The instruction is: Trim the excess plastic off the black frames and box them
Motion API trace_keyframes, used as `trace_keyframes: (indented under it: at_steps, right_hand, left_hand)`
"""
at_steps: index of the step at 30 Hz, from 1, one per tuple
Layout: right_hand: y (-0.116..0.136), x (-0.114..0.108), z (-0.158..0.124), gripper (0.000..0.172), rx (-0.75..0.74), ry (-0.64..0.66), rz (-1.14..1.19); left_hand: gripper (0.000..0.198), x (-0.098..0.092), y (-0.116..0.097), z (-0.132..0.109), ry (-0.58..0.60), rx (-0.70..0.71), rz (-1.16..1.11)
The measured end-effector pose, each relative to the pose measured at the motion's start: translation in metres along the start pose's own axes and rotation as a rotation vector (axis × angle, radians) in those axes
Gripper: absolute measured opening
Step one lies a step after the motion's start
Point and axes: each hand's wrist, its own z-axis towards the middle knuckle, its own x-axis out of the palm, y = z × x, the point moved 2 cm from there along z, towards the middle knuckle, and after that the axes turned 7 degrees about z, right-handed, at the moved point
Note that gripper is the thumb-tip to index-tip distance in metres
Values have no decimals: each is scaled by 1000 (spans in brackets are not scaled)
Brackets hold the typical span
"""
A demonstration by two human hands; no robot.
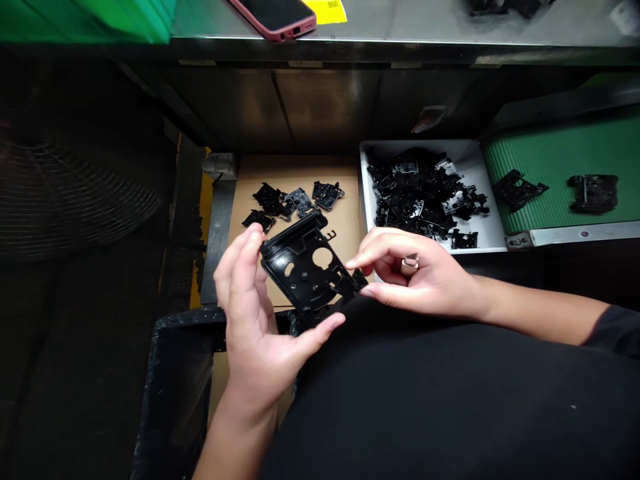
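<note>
Between my two hands is a black plastic molded part (305, 270), a flat plate with a large round hole, a smaller slot and a thick ridge along its upper edge. My left hand (260, 320) grips it from the left, fingers behind the far edge and thumb below the near edge. The thumb and forefinger of my right hand (410, 270) pinch its right corner, where small clips stick out. A ring sits on a finger of the right hand. The part is held tilted above the brown cardboard (300, 170).
Several black parts (327, 195) lie on the cardboard. Right of it, a white tray (495, 227) is heaped with more. A green conveyor belt (555, 200) carries two parts. A phone (280, 20) rests on the metal shelf (425, 23). A lined bin (170, 373) and a fan (65, 200) stand left.
</note>
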Motion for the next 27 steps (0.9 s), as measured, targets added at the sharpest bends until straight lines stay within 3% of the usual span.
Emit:
trace_keyframes:
  at_steps: [4,11,22,27]
  right_hand:
    - [6,3,1,23,5,40,9]
    - [12,7,2,26,58,67,70]
    - [8,18,5,26,64,79,127]
    - [6,25,6,26,78,104,184]
  left_hand:
    - [130,-11,-8,1,-3,119,90]
    - [113,-16,-14,-2,-11,-11,85]
    - [115,-23,-11,-11,-56,-100,-3]
    - [112,-24,-10,-15,-108,-45,-33]
